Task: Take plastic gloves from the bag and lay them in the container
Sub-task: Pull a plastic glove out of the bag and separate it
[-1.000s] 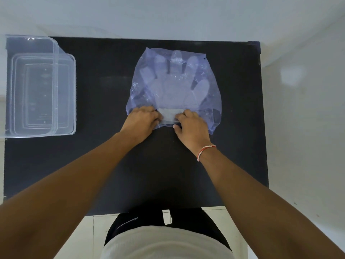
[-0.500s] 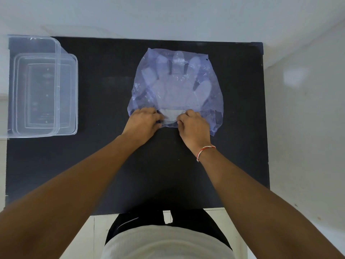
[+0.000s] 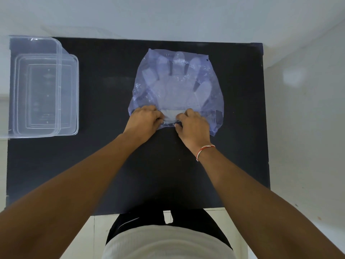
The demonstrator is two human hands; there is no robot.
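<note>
A bluish see-through bag (image 3: pixel 214 90) lies flat on the black table (image 3: pixel 104 156), its mouth towards me. Inside it a stack of clear plastic gloves (image 3: pixel 175 90) shows as a hand shape, fingers pointing away. My left hand (image 3: pixel 144 119) pinches the bag's near edge on the left of the opening. My right hand (image 3: pixel 193 124) pinches it on the right, close to the white cuff end of the gloves. A clear rectangular container (image 3: pixel 73 94) stands at the table's far left.
A clear lid (image 3: pixel 33 43) rests partly over the container's left side and juts past the table edge. The table backs onto a white wall; pale floor lies to the right. A red-and-white thread band circles my right wrist.
Both hands stay at the bag's mouth with only slight finger shifts. The bag and gloves lie as before.
</note>
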